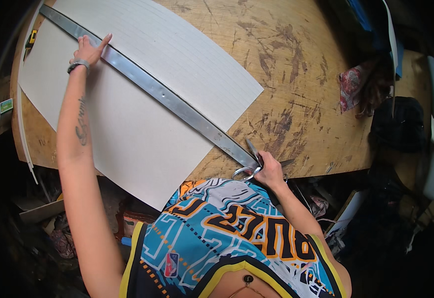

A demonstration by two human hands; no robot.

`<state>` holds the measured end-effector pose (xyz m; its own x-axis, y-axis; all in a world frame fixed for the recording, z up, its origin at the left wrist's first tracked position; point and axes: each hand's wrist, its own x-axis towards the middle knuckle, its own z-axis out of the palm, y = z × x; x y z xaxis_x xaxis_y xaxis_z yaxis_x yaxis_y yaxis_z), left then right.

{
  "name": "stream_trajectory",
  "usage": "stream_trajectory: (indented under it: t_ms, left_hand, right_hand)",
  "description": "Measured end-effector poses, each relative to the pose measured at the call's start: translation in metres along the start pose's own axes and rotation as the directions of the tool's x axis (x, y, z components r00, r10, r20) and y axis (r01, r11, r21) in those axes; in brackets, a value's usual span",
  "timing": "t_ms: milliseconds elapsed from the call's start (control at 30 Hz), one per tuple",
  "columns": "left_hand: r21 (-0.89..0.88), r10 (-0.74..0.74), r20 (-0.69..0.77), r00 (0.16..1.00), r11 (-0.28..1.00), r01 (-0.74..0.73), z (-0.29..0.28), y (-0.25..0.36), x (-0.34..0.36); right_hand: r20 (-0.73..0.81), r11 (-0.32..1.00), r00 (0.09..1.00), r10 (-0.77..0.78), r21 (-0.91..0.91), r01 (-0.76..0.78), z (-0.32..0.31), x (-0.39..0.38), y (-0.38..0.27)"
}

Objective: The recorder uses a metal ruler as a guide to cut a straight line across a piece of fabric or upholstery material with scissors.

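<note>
A long metal straightedge (163, 94) lies diagonally across a large pale sheet (137, 131) with faint lines on its far part. My left hand (90, 51) rests on the straightedge towards its far left end, fingers and thumb spread. At the near right end, past the sheet's edge, my right hand (270, 171) is closed around a pair of metal scissors (252, 148). A blade and a loop handle show beside the fingers; the rest is partly hidden. This hand is right at the straightedge's tip, but whether it also grips it I cannot tell.
The worn wooden table (296, 64) has dark scuffs. A yellow and black tape measure (31, 38) sits by its left edge. Patterned red cloth (352, 87) and a black bag (399, 121) are at the right. Clutter lies below the front edge, where one sheet corner overhangs.
</note>
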<state>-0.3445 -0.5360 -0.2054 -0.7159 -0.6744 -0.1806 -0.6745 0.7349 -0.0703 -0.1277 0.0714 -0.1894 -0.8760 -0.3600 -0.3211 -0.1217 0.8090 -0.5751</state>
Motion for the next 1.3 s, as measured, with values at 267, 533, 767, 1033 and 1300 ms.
stream_trajectory:
  t_ms: [267, 533, 767, 1033, 1300]
  left_hand:
    - [0.14, 0.178, 0.25, 0.952, 0.966, -0.217, -0.032, -0.026, 0.021]
    - [0.278, 0.118, 0.329, 0.937, 0.936, -0.216, -0.05, -0.002, -0.001]
    - [0.122, 0.19, 0.286, 0.939, 0.965, -0.233, -0.045, -0.006, -0.002]
    - [0.061, 0.188, 0.419, 0.888, 0.97, -0.234, -0.055, -0.013, -0.006]
    - [-0.132, 0.244, 0.35, 0.904, 0.969, -0.211, -0.051, -0.017, -0.002]
  right_hand:
    - [0.069, 1.0, 0.997, 0.03, 0.003, -0.03, -0.013, 0.002, -0.012]
    - [0.129, 0.947, 0.944, 0.303, 0.069, -0.314, -0.089, 0.1, -0.079]
    - [0.177, 0.978, 0.965, -0.194, 0.106, 0.177, -0.13, 0.277, -0.232]
    - [0.147, 0.714, 0.723, -0.675, -0.12, 0.69, -0.027, 0.547, -0.474]
    - [0.169, 0.494, 0.605, -0.778, -0.431, 0.755, 0.101, 0.705, -0.639]
